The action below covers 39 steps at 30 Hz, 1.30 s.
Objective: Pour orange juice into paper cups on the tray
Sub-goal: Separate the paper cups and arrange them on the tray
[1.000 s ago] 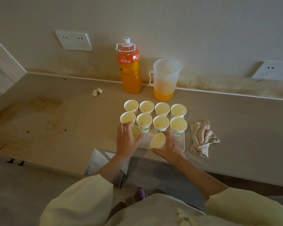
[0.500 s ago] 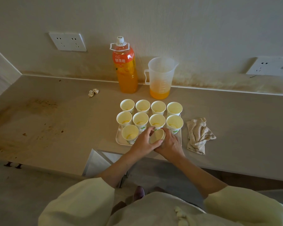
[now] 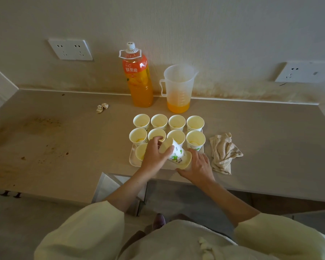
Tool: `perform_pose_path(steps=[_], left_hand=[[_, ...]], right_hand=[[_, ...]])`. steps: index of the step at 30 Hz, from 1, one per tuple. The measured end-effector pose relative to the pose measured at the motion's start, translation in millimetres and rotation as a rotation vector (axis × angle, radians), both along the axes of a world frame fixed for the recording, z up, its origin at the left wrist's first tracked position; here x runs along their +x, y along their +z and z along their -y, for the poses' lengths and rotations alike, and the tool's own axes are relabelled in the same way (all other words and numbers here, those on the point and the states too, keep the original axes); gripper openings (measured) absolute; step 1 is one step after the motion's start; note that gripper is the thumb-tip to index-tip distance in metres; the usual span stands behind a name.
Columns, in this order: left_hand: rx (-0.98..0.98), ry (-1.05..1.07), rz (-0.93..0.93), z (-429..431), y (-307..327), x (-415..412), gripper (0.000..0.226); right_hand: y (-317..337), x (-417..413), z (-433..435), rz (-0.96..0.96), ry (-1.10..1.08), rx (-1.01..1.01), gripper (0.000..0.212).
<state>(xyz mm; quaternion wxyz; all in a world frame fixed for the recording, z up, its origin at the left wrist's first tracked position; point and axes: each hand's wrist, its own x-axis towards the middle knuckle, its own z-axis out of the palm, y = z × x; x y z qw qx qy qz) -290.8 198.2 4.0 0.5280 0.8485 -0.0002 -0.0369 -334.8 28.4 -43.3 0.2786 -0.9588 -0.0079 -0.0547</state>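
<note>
Cloth (image 3: 223, 152) right of tray (image 3: 132, 156); I see left hand (image 3: 154, 156) and right hand (image 3: 199, 167) gripping a tipped cup (image 3: 176, 153), hiding near cups.

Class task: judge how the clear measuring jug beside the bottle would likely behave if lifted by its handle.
The measuring jug looks like thin plastic with only a shallow layer of juice, so it is probably light. Being tall, narrow-based and nearly empty, it may tip if nudged. Its side handle should give a firm grip.
</note>
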Motion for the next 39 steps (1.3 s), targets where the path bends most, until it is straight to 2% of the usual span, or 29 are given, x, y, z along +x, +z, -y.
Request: perform_pose_path(steps=[3, 10, 19, 28, 39], left_hand=[[0.105, -0.018, 0.081, -10.5, 2.0, 6.7, 0.078], [0.470, -0.134, 0.273, -18.3, -6.8, 6.7, 0.079], [0.711, -0.239, 0.255, -9.8, -21.4, 5.7, 0.077], [0.748, -0.248, 0.209, -7.4, -25.8, 5.2, 0.088], [0.709, -0.215, 0.286, -8.1, -32.8, 5.8, 0.084]], right_hand=[[-1.1, -4.0, 8.8, 0.011, -0.068, -0.030, 0.083], [10.3, -6.0, 14.0, 0.157, -0.206, -0.135, 0.087], [8.2, -11.0, 15.2, 0.118, -0.193, -0.089, 0.091], [13.6, -10.9, 13.2, 0.009, -0.195, 0.118, 0.087], [14.0, -10.3, 3.3, -0.033, -0.102, 0.255, 0.085]])
